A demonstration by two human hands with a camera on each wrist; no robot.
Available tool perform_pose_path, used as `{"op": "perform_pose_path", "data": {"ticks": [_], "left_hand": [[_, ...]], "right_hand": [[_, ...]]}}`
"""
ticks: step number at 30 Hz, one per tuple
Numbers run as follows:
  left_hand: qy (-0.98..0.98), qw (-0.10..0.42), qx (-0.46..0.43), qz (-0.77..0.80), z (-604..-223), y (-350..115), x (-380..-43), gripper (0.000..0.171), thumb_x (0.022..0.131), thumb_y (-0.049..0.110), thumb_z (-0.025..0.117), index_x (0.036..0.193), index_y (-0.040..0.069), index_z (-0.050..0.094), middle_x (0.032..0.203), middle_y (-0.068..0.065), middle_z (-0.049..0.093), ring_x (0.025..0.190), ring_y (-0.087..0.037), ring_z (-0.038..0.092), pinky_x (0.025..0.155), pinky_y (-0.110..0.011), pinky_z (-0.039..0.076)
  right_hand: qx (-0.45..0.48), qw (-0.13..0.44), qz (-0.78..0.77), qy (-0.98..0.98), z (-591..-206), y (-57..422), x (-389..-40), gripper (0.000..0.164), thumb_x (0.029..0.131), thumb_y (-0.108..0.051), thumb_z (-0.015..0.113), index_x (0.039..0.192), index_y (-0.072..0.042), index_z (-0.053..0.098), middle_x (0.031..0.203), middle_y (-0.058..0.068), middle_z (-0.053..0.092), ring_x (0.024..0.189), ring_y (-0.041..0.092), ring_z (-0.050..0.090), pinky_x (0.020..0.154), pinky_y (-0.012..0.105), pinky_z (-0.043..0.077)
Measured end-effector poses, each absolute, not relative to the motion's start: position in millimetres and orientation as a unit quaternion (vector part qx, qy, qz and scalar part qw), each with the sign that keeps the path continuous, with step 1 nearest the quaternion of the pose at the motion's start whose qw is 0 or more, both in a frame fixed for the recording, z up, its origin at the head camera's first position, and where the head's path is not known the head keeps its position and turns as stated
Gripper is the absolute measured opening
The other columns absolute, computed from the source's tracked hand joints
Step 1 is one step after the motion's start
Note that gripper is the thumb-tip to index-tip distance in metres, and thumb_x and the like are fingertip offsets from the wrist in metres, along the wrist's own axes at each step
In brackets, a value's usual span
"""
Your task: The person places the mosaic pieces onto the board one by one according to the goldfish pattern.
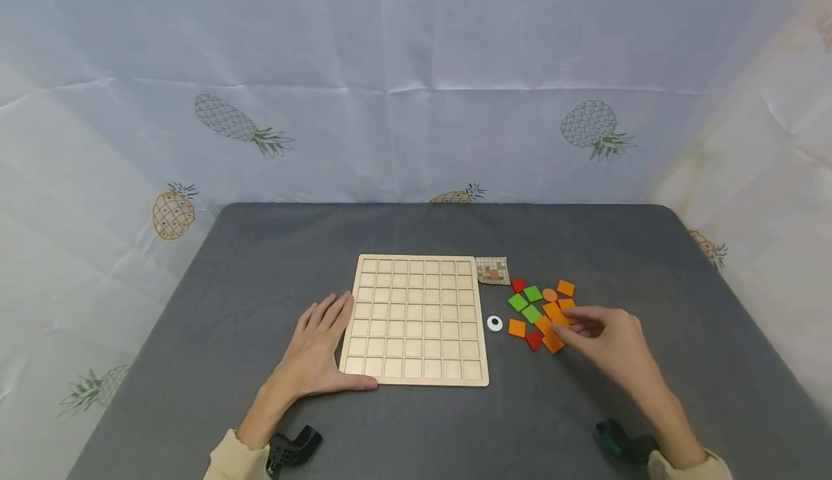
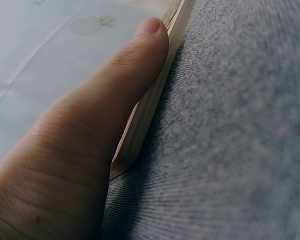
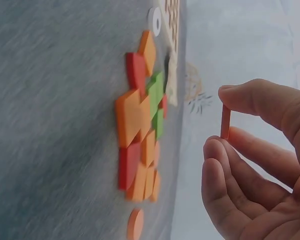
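Note:
My left hand (image 1: 316,357) lies at the near left corner of a wooden grid board (image 1: 416,328). Its fingers are straight along the left side, and the thumb rests at the front edge. In the left wrist view the thumb (image 2: 110,85) touches the board's rim (image 2: 145,117). Over the pile of coloured tiles, right of the board, is my right hand (image 1: 614,339). The right wrist view shows it pinching a thin orange tile (image 3: 225,122) edge-on between thumb and fingers. Below lie orange tiles (image 1: 552,343), green tiles (image 1: 518,302) and red tiles (image 1: 534,340).
A small printed pattern card (image 1: 492,271) lies against the board's far right corner. Between board and pile sits a white disc with a black dot (image 1: 495,323). A round orange piece (image 1: 549,295) lies among the tiles. The grey table (image 1: 416,437) meets a pineapple-print cloth (image 1: 416,141) behind.

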State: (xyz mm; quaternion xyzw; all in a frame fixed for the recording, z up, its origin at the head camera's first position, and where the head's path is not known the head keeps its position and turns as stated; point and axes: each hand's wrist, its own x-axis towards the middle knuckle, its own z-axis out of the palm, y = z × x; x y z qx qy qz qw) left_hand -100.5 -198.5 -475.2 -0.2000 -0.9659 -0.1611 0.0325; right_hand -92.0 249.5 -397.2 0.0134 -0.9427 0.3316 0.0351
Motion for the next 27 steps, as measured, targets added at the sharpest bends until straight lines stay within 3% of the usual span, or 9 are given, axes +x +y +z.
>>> {"op": "perform_pose_path", "data": {"ticks": [4, 10, 16, 27], "left_hand": [[-0.968, 0.019, -0.193, -0.160, -474.3, -198.4, -100.3, 0.141, 0.061, 0.090, 0.069, 0.164, 0.007, 0.020, 0.169, -0.014, 0.028, 0.156, -0.039, 0.024, 0.123, -0.060, 0.019], [-0.968, 0.011, -0.190, -0.163, -473.1, -198.0, -100.1, 0.140, 0.061, 0.087, 0.073, 0.164, 0.008, 0.020, 0.170, -0.013, 0.026, 0.157, -0.038, 0.022, 0.123, -0.060, 0.018], [-0.968, 0.009, -0.191, -0.161, -473.8, -197.1, -100.7, 0.140, 0.061, 0.086, 0.073, 0.164, 0.008, 0.019, 0.170, -0.013, 0.026, 0.157, -0.038, 0.022, 0.123, -0.060, 0.018], [-0.968, 0.010, -0.189, -0.163, -472.8, -197.5, -100.3, 0.140, 0.061, 0.087, 0.072, 0.164, 0.008, 0.021, 0.170, -0.013, 0.026, 0.156, -0.038, 0.022, 0.123, -0.061, 0.018]], "right_hand": [[0.033, 0.049, 0.344, -0.937, -393.4, 238.8, -95.8, 0.032, 0.082, -0.015, 0.086, 0.108, 0.001, 0.079, 0.093, 0.014, 0.079, 0.068, -0.001, 0.066, 0.063, 0.017, 0.056], [0.062, 0.056, 0.366, -0.927, -387.3, 215.3, -103.1, 0.031, 0.082, -0.012, 0.085, 0.110, 0.001, 0.079, 0.103, 0.017, 0.078, 0.076, 0.014, 0.071, 0.067, 0.020, 0.057], [0.089, 0.054, 0.387, -0.916, -384.5, 191.3, -113.0, 0.029, 0.083, -0.011, 0.084, 0.110, -0.003, 0.079, 0.100, 0.010, 0.077, 0.082, 0.016, 0.071, 0.073, 0.022, 0.059], [0.167, 0.037, 0.444, -0.880, -391.9, 140.2, -128.6, 0.028, 0.083, -0.004, 0.081, 0.111, 0.001, 0.078, 0.105, 0.015, 0.077, 0.084, 0.020, 0.073, 0.075, 0.028, 0.062]]}}
